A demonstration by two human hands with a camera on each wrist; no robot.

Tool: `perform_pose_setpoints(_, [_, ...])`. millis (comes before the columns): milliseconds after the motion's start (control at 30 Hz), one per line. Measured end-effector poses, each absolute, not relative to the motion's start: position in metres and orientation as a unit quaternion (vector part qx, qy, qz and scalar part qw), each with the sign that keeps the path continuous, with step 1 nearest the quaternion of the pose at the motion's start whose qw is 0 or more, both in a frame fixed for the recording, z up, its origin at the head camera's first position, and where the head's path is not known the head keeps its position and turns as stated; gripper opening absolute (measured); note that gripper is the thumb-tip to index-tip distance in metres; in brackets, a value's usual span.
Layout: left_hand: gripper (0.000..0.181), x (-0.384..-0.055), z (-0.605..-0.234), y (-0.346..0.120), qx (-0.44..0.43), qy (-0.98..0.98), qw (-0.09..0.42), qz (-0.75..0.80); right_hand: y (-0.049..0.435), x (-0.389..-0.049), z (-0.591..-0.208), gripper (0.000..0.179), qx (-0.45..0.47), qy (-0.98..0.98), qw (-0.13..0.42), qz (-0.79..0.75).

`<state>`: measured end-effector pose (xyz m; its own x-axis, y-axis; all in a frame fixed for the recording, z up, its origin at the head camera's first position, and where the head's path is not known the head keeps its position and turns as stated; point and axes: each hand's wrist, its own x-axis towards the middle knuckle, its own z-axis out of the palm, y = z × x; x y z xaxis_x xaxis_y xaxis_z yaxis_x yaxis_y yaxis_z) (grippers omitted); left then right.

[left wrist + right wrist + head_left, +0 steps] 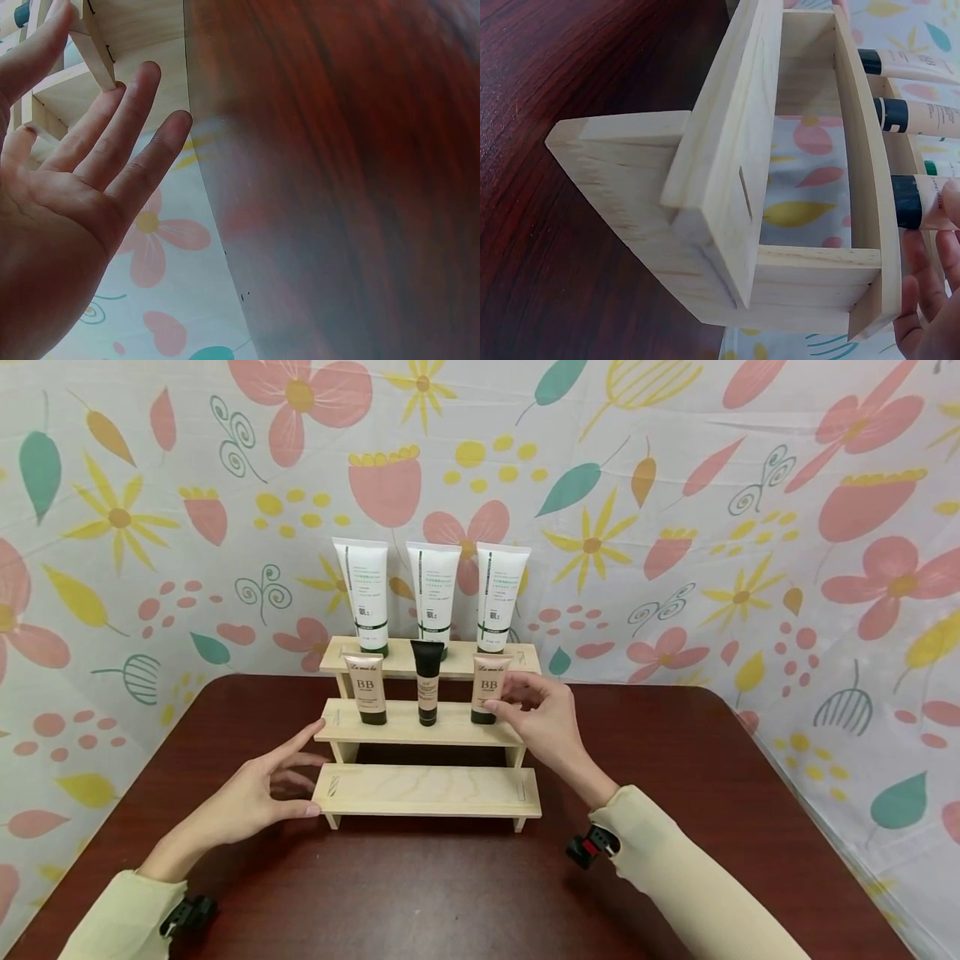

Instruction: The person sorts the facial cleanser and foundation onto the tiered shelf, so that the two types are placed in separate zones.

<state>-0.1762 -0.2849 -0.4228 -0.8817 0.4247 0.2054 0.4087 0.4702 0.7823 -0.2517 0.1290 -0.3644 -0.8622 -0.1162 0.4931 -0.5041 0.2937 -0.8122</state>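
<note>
A three-step wooden display stand [427, 789] stands on the table. My right hand [543, 718] pinches the rightmost BB cream tube [489, 683], beige with a dark cap, upright at the right end of the middle step. In the right wrist view, thumb and fingers are around that tube [934, 199] beside the step's edge. On the same step stand another BB cream tube [367, 689] at the left and a slimmer black-and-beige tube [427, 685] in the middle. With fingers spread, my left hand [240, 802] touches the stand's left side; fingertips reach its wooden edges in the left wrist view.
Three white tubes with dark green caps, such as the left one [366, 593], stand on the top step. The bottom step holds nothing. The dark red-brown table [450, 893] ends at a floral cloth backdrop [637, 552] behind the stand.
</note>
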Motion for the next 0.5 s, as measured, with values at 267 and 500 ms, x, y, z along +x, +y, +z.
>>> perform_pose_setpoints(267, [0.11,-0.1766,-0.4242,-0.2848,0.24,0.858,0.01,0.453,0.1281,-0.2511,-0.3643,0.027,0.209,-0.791,0.175,0.548])
perform_pose_setpoints(500, [0.11,-0.1749,-0.4241,-0.2836,0.235,0.859,0.014,0.454,0.134,-0.2478,-0.3666,0.035,0.207,-0.799,0.185,0.533])
